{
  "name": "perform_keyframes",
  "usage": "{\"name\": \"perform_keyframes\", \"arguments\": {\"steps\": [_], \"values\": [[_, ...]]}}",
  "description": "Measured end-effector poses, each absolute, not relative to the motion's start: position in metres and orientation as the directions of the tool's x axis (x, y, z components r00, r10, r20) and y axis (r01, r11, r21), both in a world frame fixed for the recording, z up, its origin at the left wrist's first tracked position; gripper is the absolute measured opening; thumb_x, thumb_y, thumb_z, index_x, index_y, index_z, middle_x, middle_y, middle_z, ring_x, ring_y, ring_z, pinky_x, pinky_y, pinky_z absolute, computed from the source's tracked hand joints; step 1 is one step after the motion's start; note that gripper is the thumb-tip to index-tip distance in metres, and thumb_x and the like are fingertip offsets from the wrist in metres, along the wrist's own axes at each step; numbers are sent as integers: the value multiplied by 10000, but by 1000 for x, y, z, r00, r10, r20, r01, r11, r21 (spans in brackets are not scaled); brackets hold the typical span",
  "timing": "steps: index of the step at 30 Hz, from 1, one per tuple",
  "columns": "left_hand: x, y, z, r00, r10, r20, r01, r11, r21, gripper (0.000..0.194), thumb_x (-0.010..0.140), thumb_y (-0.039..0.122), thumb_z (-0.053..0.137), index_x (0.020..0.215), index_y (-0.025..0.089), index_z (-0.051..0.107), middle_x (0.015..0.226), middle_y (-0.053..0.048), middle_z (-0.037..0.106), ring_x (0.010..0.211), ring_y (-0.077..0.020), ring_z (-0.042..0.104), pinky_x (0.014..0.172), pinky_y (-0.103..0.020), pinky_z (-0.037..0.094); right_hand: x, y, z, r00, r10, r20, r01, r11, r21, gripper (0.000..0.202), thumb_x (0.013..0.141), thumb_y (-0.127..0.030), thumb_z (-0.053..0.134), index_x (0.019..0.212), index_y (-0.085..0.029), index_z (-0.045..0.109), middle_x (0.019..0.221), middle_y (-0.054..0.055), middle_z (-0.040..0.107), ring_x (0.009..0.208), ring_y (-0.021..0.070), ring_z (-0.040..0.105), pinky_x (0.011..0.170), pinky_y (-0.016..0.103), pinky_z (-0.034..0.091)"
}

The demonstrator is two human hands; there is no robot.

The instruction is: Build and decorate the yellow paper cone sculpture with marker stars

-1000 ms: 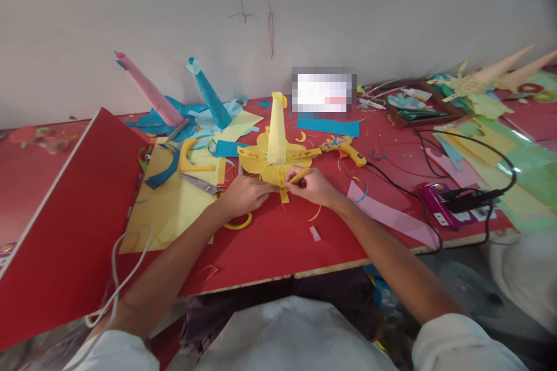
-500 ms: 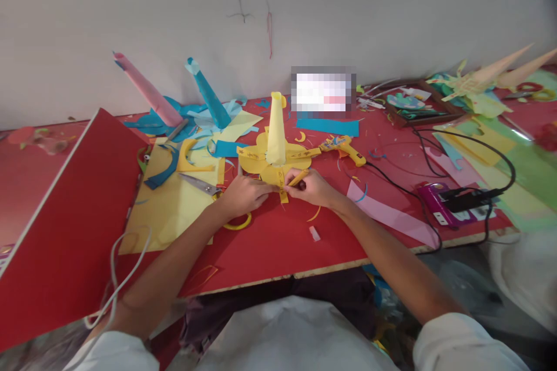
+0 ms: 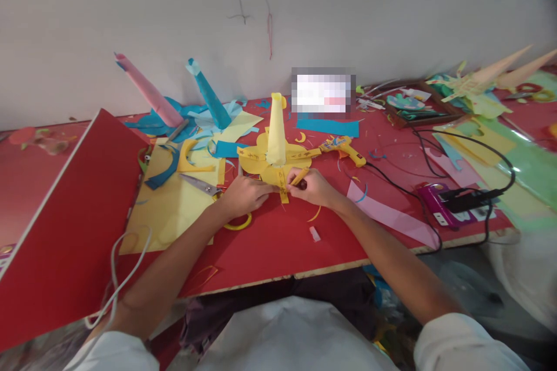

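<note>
A yellow paper flower shape lies mid-table with a pale yellow paper cone upright at its centre. Dark marks run along its yellow strips, one strip pointing toward me. My right hand grips an orange pen, its tip over that front strip. From the left, my left hand reaches the same strip with its fingertips, fingers together; whether they pinch it is unclear. Scissors with yellow handles lie partly under my left hand. A yellow glue gun rests right of the flower.
Pink and blue paper cones stand behind left. A red board rises at left. Pink paper, a purple box with black cables, and a tray lie to the right. Paper scraps surround the flower.
The right hand and pen have shifted very slightly over the front strip, where a dark mark now shows near the fingertips. The left hand stays in place.
</note>
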State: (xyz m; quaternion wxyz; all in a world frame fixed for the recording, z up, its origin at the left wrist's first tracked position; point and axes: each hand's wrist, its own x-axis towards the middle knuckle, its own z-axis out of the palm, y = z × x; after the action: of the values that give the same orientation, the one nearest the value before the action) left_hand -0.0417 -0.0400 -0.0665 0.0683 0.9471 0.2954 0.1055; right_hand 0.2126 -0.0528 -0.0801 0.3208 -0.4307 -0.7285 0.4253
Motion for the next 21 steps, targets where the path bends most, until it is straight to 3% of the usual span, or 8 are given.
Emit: {"name": "perform_keyframes", "arguments": {"steps": [10, 21], "values": [[-42, -40, -67, 810, 561, 170, 533, -825, 186, 436, 923, 110, 549, 1261, 297, 751, 995, -35, 826, 812, -162, 756, 731, -257, 489, 211, -53, -73, -442, 890, 114, 355, 290, -889, 307, 910, -521, 643, 858, -220, 611, 691, -25, 576, 586, 123, 488, 563, 261, 354], [-42, -40, -67, 806, 566, 174, 533, -821, 204, 431, 920, 98, 541, 1239, 289, 759, 1033, -33, 827, 840, -167, 768, 792, -271, 521, 211, -53, -78, -401, 908, 121, 341, 270, -900, 268, 904, -477, 654, 853, -219, 601, 722, -16, 596, 612, 126, 523, 579, 260, 392]]}}
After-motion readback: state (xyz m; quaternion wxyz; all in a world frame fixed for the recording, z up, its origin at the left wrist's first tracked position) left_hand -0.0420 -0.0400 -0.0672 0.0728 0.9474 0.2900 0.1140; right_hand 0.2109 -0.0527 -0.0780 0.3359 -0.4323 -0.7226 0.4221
